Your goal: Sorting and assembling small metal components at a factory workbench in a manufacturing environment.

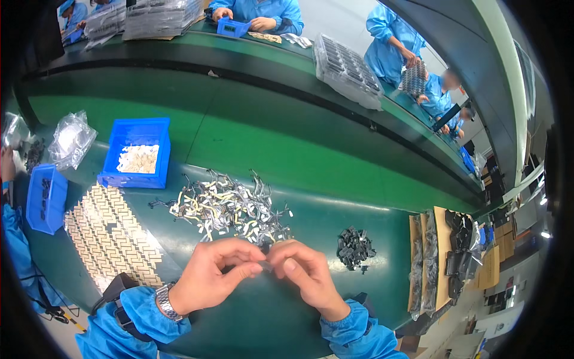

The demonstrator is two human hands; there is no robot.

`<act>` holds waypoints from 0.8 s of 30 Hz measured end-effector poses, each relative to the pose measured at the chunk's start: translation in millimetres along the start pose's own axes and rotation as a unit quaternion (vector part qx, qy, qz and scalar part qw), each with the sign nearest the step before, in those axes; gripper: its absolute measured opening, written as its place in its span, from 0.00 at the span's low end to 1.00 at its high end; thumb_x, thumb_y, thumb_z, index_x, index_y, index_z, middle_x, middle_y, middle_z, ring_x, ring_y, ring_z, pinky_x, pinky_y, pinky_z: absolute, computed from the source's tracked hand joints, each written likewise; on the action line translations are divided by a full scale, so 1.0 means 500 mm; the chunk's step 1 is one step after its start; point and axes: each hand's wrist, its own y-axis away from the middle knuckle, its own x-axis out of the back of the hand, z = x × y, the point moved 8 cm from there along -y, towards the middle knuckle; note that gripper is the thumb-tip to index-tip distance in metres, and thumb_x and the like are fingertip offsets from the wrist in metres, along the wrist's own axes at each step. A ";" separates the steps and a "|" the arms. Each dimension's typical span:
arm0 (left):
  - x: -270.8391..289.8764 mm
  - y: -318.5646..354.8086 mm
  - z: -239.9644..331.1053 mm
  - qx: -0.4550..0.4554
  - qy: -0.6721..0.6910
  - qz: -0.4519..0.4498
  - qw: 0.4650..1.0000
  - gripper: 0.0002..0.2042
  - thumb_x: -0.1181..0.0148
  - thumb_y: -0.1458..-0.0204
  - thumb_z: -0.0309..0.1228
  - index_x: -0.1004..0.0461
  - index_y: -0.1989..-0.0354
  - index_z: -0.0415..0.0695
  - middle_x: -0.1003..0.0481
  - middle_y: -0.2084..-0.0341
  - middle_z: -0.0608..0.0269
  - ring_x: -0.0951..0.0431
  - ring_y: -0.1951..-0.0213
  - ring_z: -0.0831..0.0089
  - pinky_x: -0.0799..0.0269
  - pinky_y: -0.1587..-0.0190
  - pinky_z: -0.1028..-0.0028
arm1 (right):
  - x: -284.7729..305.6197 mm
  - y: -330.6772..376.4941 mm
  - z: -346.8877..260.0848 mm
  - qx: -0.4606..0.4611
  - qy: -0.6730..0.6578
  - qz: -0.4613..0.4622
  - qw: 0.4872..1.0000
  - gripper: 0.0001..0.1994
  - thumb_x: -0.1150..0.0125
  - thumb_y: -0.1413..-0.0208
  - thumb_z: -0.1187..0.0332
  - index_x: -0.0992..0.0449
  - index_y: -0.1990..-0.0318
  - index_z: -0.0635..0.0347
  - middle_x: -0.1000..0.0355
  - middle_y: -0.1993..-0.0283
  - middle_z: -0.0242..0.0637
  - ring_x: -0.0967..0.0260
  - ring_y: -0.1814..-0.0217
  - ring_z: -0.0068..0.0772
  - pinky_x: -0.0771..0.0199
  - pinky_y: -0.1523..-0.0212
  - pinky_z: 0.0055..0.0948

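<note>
My left hand [216,270] and my right hand [306,276] meet over the green table, fingertips pinched together around a small dark part [265,248]. It is mostly covered by the fingers, so its exact kind is unclear. Just beyond the hands spreads a loose pile of small black, white and yellow parts [230,203], like short cable pieces. Right of my right hand lies a heap of small black parts [355,248]. To the left of my left hand rests a sheet of beige pieces in a zigzag pattern [113,236].
A blue bin [164,179] holds small cream pieces; a second blue bin [37,218] stands further left beside a clear plastic bag [73,140]. At right stands a cardboard tray [441,257] with black bagged parts. Co-workers in blue sit along the green conveyor [257,128].
</note>
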 end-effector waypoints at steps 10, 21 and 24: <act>0.003 -0.007 -0.012 0.008 0.030 -0.011 0.999 0.07 0.36 0.41 0.18 0.23 0.56 0.31 0.19 0.63 0.57 0.17 0.60 0.73 0.19 0.57 0.75 | -0.001 0.008 -0.050 0.137 0.225 0.086 0.961 0.12 0.29 0.46 0.76 0.16 0.53 0.59 0.20 0.57 0.37 0.29 0.67 0.26 0.26 0.64 0.24; -0.013 -0.011 0.027 -0.061 -0.187 -0.049 0.979 0.05 0.32 0.43 0.23 0.19 0.62 0.34 0.17 0.69 0.59 0.17 0.65 0.77 0.21 0.61 0.77 | 0.020 0.019 -0.032 0.083 0.249 0.103 0.959 0.12 0.22 0.50 0.71 0.16 0.59 0.59 0.21 0.67 0.32 0.29 0.70 0.22 0.28 0.69 0.24; 0.003 0.005 0.013 -0.061 -0.102 0.020 0.993 0.06 0.30 0.42 0.29 0.17 0.64 0.38 0.17 0.74 0.65 0.22 0.73 0.86 0.28 0.71 0.81 | 0.001 0.012 -0.032 0.095 0.196 0.080 0.973 0.15 0.21 0.52 0.69 0.16 0.57 0.60 0.21 0.67 0.31 0.28 0.69 0.20 0.28 0.68 0.23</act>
